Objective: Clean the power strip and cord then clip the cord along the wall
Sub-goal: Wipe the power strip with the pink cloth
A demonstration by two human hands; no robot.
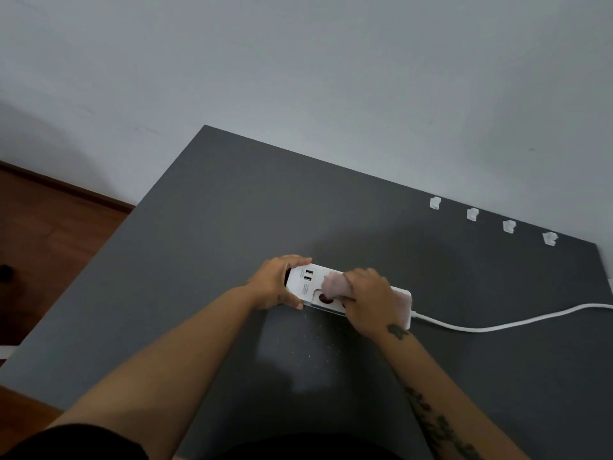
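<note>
A white power strip point(306, 284) with two USB ports lies flat on the dark grey table point(205, 234), near its middle. My left hand point(277, 282) grips the strip's left end. My right hand point(366, 302) presses a pale pink cloth point(333, 285) onto the strip's top, covering its right half. The white cord point(497, 323) leaves the strip's right end and runs off the right edge of view. Several white cord clips point(472, 214) sit in a row along the table's back edge by the wall.
Light crumbs or dust point(308, 355) speckle the table in front of the strip. The grey-white wall point(331, 78) stands behind the table. Brown wood floor point(49, 234) and a baseboard show at the left.
</note>
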